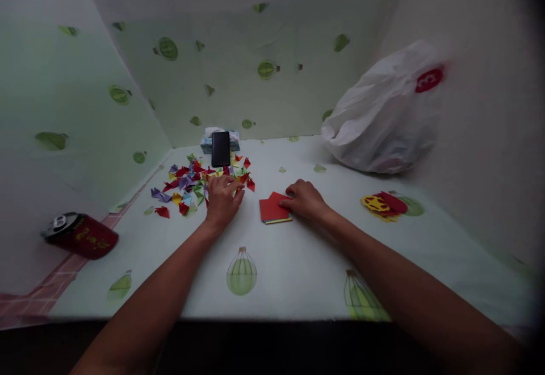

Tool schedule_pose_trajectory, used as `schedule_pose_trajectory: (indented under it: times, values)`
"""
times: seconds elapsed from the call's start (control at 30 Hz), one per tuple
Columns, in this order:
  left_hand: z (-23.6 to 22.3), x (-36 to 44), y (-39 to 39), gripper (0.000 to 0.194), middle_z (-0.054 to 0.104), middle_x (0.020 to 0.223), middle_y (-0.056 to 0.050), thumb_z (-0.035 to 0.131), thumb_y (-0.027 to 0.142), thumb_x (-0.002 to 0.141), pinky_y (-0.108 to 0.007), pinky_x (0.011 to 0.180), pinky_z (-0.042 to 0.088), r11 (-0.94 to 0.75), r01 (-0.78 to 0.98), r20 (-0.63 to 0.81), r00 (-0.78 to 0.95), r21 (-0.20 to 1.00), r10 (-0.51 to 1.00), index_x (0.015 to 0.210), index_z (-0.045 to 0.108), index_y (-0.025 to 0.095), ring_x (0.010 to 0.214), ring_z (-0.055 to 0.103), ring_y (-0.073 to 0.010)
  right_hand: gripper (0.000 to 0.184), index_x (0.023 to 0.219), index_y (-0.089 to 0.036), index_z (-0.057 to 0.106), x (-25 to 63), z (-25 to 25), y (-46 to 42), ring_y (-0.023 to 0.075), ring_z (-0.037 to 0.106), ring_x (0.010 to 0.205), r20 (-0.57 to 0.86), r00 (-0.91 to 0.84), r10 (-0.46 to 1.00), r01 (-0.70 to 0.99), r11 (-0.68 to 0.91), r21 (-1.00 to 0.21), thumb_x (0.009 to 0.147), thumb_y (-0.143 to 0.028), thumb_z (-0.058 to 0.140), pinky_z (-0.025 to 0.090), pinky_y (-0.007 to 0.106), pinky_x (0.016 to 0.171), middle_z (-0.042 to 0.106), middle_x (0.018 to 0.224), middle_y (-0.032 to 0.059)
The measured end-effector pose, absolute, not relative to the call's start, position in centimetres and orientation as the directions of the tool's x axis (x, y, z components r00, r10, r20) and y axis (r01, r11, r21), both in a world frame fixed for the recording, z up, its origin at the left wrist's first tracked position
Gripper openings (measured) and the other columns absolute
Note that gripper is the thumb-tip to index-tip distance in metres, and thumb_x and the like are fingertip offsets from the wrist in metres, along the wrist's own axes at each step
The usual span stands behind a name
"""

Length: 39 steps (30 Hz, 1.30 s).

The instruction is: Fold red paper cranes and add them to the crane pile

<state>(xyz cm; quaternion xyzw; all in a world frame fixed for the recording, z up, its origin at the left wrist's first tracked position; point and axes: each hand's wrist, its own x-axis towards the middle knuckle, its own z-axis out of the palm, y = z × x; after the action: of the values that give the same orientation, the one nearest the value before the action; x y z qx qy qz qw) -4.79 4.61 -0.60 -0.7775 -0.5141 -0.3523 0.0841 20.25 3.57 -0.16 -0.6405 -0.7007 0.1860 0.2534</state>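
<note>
A small stack of square origami paper (272,211) lies on the table in front of me, red on top with yellow and blue edges below. The top red sheet (279,201) is turned askew on it. My right hand (305,199) has its thumb and fingers on that sheet's right corner. My left hand (223,198) hovers at the right side of a heap of folded paper cranes (187,184) in red, purple, yellow, green and blue. Its thumb and fingers are curved and apart, with nothing visible between them.
Behind the cranes a black phone (220,149) leans on a tissue box (234,141). A red can (85,236) is at the left edge. On the right are a white plastic bag (383,119) and yellow and red paper cutouts (383,204). Walls enclose the table (293,273).
</note>
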Motion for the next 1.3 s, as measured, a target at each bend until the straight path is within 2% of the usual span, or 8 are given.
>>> schedule_pose_trajectory:
  times: [0.17,0.33,0.53,0.6,0.67,0.77,1.0,1.3]
  values:
    - [-0.5,-3.7,3.5,0.01,0.07,0.098,-0.007,0.067,0.018,0.089,-0.047,0.104,0.04,-0.548,0.787,0.647,0.265,0.283,0.715,0.086,0.076,0.021,0.101,0.062,-0.0256,0.014,0.075,-0.016,0.069,20.0,-0.6,3.6,0.029,0.058,0.095,0.088,-0.037,0.995,0.818,0.08,-0.57,0.069,-0.024,0.079,0.04,0.033,0.072,0.065,0.098,0.0141]
    - [-0.3,-3.4,3.2,0.01,0.07,0.098,-0.008,0.066,0.02,0.089,-0.046,0.097,0.044,-0.557,0.736,0.607,0.252,0.385,0.754,0.089,0.076,0.02,0.099,0.062,-0.026,0.013,0.064,-0.018,0.058,20.2,0.2,3.3,0.019,0.055,0.074,0.079,-0.076,0.994,0.716,0.109,-0.689,0.076,-0.015,0.064,0.037,0.03,0.065,0.063,0.076,0.006]
    - [0.1,-2.6,2.3,0.024,0.073,0.102,-0.009,0.063,0.036,0.091,-0.036,0.084,0.049,-0.463,0.471,0.437,0.171,0.751,0.883,0.101,0.074,0.018,0.093,0.065,-0.0226,0.017,0.073,-0.019,0.055,19.5,1.4,2.1,0.0127,0.049,0.06,0.103,-0.165,0.981,0.454,0.168,-0.875,0.084,-0.032,0.056,0.04,0.027,0.059,0.056,0.065,-0.0016]
    - [0.3,-2.2,1.7,0.027,0.073,0.092,-0.006,0.065,0.041,0.087,-0.031,0.072,0.049,-0.348,0.323,0.301,0.189,0.88,0.935,0.097,0.073,0.017,0.077,0.063,-0.0182,0.021,0.071,-0.018,0.057,19.1,1.4,1.6,0.0121,0.046,0.058,0.138,-0.178,0.974,0.288,0.185,-0.94,0.082,-0.035,0.06,0.038,0.027,0.057,0.054,0.062,-0.0022]
    - [0.5,-1.8,1.2,0.026,0.066,0.072,-0.001,0.069,0.042,0.082,-0.026,0.061,0.044,-0.241,0.206,0.199,0.207,0.948,0.958,0.081,0.069,0.016,0.063,0.056,-0.0134,0.025,0.069,-0.018,0.059,18.7,1.4,1.2,0.0118,0.046,0.056,0.154,-0.194,0.969,0.176,0.189,-0.966,0.082,-0.039,0.063,0.036,0.027,0.056,0.054,0.06,-0.002]
    - [0.9,-1.3,0.5,0.029,0.055,0.058,0.004,0.072,0.042,0.08,-0.023,0.054,0.038,-0.156,0.102,0.136,0.181,0.982,0.974,0.07,0.063,0.016,0.053,0.048,-0.0096,0.027,0.07,-0.017,0.061,18.5,1.4,0.8,0.0113,0.046,0.055,0.139,-0.192,0.972,0.068,0.155,-0.986,0.082,-0.042,0.065,0.035,0.027,0.056,0.054,0.058,-0.0024]
    - [1.3,-1.0,-0.1,0.03,0.057,0.057,0.003,0.067,0.044,0.085,-0.022,0.051,0.041,-0.144,0.093,0.13,0.142,0.985,0.981,0.073,0.064,0.016,0.051,0.051,-0.0094,0.024,0.085,-0.017,0.062,18.4,1.4,0.7,0.0107,0.048,0.054,0.117,-0.176,0.977,-0.049,0.11,-0.993,0.079,-0.039,0.071,0.038,0.026,0.056,0.055,0.058,-0.005]
    - [1.2,-1.2,-0.1,0.029,0.058,0.065,0.004,0.066,0.036,0.088,-0.024,0.06,0.05,-0.135,0.005,0.133,0.15,0.991,0.98,0.11,0.062,0.017,0.059,0.058,-0.0116,0.029,0.104,-0.02,0.058,18.5,1.1,0.9,0.0114,0.048,0.053,0.101,-0.169,0.98,-0.033,0.096,-0.995,0.084,-0.038,0.068,0.037,0.026,0.056,0.051,0.056,-0.0084]
